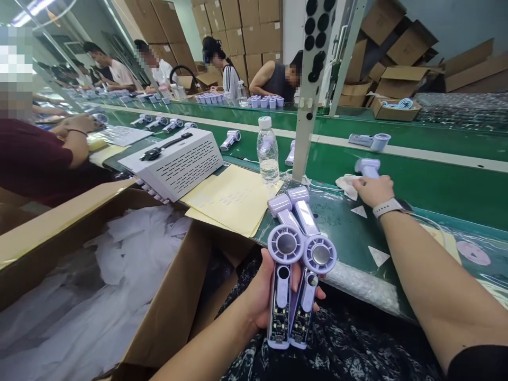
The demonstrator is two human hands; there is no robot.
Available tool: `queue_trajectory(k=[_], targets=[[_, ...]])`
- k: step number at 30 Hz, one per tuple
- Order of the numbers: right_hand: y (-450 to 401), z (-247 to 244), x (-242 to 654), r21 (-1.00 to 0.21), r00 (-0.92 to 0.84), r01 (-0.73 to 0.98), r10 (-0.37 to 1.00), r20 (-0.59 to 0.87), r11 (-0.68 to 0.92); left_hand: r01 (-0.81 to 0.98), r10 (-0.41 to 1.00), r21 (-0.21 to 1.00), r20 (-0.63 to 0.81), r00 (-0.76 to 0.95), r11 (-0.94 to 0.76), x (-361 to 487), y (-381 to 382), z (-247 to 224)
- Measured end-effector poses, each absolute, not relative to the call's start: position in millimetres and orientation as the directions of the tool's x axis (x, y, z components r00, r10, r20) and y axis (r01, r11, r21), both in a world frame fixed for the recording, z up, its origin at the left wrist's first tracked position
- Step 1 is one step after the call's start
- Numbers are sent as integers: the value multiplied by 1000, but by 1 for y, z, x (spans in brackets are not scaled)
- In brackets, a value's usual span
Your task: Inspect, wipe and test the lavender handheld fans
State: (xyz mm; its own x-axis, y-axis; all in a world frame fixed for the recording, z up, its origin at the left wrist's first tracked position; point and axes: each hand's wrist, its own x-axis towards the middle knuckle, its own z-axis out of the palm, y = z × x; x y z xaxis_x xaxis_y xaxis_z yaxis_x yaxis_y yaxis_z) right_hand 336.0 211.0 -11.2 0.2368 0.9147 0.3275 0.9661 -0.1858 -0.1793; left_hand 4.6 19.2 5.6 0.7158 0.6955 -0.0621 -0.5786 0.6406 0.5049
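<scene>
Two lilac handheld fans (pixel 286 244) with open handles and bare circuit boards are side by side in my left hand (pixel 260 296), its fingers wrapped round them from behind. Just beyond, two more lilac fans (pixel 304 209) lie on the bench edge, their lower ends hidden behind the held ones. My right hand (pixel 376 191), with a watch on the wrist, reaches over the green belt. Its fingers are closed round another handheld fan (pixel 367 166), which is slightly blurred. A crumpled white cloth (pixel 347 186) lies by those fingertips.
A carton (pixel 166 296) of white wrapping sheets stands at left. Behind it are a grey metal box (pixel 182 161), yellow paper (pixel 234 196) and a water bottle (pixel 269 153). A metal post (pixel 307 106) rises ahead. More fans (pixel 371 141) lie on the belt (pixel 436 182); co-workers sit beyond.
</scene>
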Motion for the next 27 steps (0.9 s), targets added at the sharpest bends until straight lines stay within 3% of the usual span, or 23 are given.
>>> queue_trajectory(k=[5,10,15,18,20,22,24,27], targets=[[202,9,308,-191,194,973,917,348,-133,-595,713,485,-89,696,641,6,17,7],[157,41,281,-181,34,982,910,414,46,-626,754,496,-95,650,602,-1,19,9],[83,22,243,-207,-74,964,913,401,169,-644,785,532,-63,616,549,-3,25,16],[42,8,219,-336,-37,922,910,414,191,-638,820,601,-52,570,482,-2,21,23],[18,11,204,-619,-36,737,929,368,273,-581,858,722,-33,512,375,-4,16,30],[0,21,194,-893,-171,324,948,270,312,-435,871,871,18,490,227,-7,13,36],[-10,34,190,-980,-308,-29,931,195,196,-273,862,960,91,498,56,-12,15,41],[-12,43,194,-974,-329,-226,942,67,-10,-225,906,973,136,401,-46,-14,25,37]])
